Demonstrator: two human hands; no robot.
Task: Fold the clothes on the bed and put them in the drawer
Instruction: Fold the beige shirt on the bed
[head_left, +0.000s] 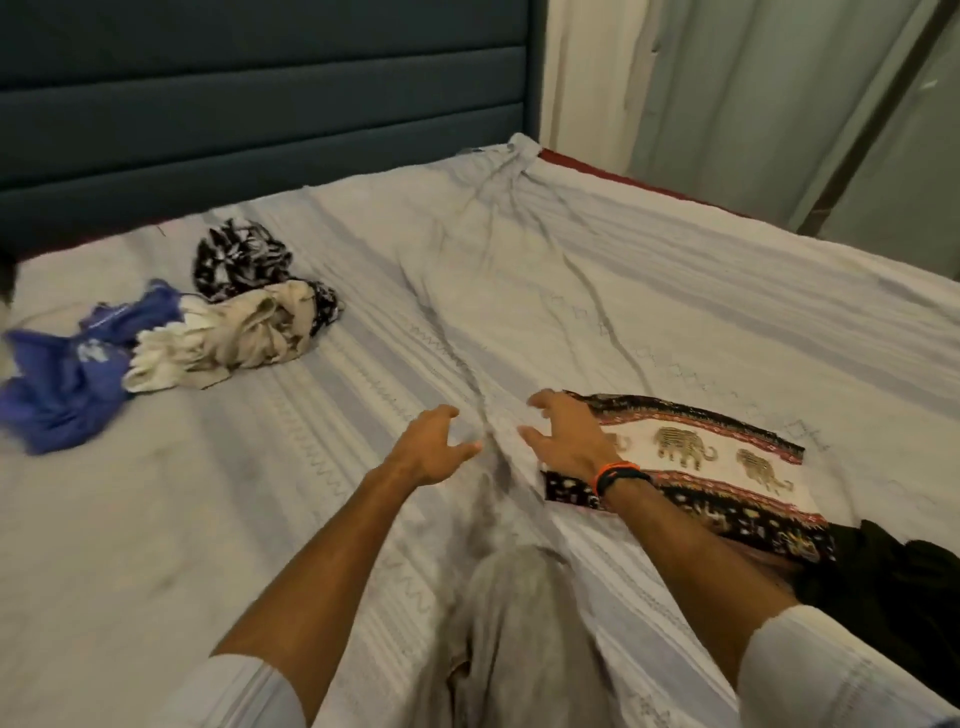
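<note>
Both hands, left hand (431, 447) and right hand (563, 441), hover with grip apart, holding nothing, over the bed (675, 270). Folded elephant-print cloth (696, 467) parked lower right, likely done; unfolded pile (171, 332) waits upper left.

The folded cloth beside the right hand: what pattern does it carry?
Tan elephants on a cream band between dark patterned borders, on the folded cloth; head view, the only one.

Both forearms are bare below pale, faintly striped sleeves (249, 686) pushed up near the elbows. The right wrist wears 2 bands (615, 474), 1 orange and 1 black.
</note>
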